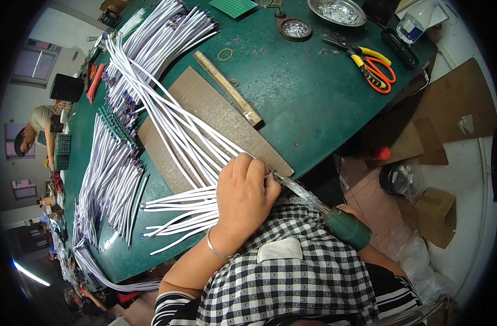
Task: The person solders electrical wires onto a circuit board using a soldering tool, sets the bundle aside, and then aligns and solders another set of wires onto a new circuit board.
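My left hand [246,190] is closed round a bundle of white cables [197,204], which fan out to the left and toward the far left from under my fingers. Some lie across a brown board [186,87] on the table. At my left fingertips a small green bit shows; what it is I cannot make out. My right hand [350,211], mostly hidden behind the thick green handle, grips a soldering iron [347,228]. The iron's long silvery shaft points up and left, its end close to my left thumb and fingertips.
Piles of white cables [104,190] cover the green table's left side. A wooden bar [226,89] lies across the board's far edge. Farther off are orange-handled scissors [380,76], yellow-handled pliers [373,54], a small round dish [296,29] and a metal bowl [338,12] of silvery scraps.
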A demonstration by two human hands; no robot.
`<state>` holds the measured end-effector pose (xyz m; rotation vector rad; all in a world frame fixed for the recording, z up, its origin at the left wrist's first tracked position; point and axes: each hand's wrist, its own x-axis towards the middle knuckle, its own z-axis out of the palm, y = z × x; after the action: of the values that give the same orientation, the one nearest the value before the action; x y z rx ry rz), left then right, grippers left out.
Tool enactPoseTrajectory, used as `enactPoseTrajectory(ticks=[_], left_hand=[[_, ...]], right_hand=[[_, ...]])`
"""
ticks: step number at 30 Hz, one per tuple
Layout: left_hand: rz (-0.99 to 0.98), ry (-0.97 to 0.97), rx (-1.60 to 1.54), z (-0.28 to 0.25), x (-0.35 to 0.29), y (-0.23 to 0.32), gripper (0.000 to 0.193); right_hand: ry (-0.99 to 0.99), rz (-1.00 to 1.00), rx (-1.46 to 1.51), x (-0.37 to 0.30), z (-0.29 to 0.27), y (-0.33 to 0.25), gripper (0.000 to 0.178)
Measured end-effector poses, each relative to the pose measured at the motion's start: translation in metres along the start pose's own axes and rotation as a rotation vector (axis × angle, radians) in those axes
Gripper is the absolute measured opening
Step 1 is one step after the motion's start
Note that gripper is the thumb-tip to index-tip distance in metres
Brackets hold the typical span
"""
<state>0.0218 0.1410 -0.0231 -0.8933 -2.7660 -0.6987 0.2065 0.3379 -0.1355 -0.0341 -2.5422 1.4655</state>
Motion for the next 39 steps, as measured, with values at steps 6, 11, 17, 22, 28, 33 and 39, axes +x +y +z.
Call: enactPoseTrajectory(ticks=[6, 11, 17, 22, 28, 33, 39], left_hand=[[-0.005, 0.0, -0.004, -0.002, 0.0, 0.001, 0.014], [-0.006, -0.002, -0.009, 0.001, 0.002, 0.001, 0.014], [-0.012, 0.017, -0.008, -0.001, -0.001, 0.0, 0.015], [-0.003, 0.045, -0.055, -0.001, -0.005, 0.0, 0.015], [0.013, 0.014, -0.077, -0.008, -0.009, -0.006, 0.018], [0.068, -0.129, -0.13, -0.051, -0.029, -0.023, 0.063], [0.034, -0.204, 0.017, -0.074, -0.06, -0.051, 0.089]], right_hand=[[-0.106, -0.047, 0.244, 0.01, -0.011, -0.005, 0.023], [-0.129, -0.125, 0.069, 0.003, -0.01, 0.005, 0.026], [-0.162, -0.026, 0.162, -0.001, -0.01, 0.012, 0.029], [-0.137, 0.116, 0.367, 0.016, -0.022, -0.022, 0.033], [0.189, 0.094, 0.694, 0.074, -0.022, -0.048, 0.053], [0.196, -0.035, 0.798, 0.095, -0.033, -0.054, 0.045], [0.299, 0.144, 1.045, 0.114, -0.025, -0.061, 0.036]])
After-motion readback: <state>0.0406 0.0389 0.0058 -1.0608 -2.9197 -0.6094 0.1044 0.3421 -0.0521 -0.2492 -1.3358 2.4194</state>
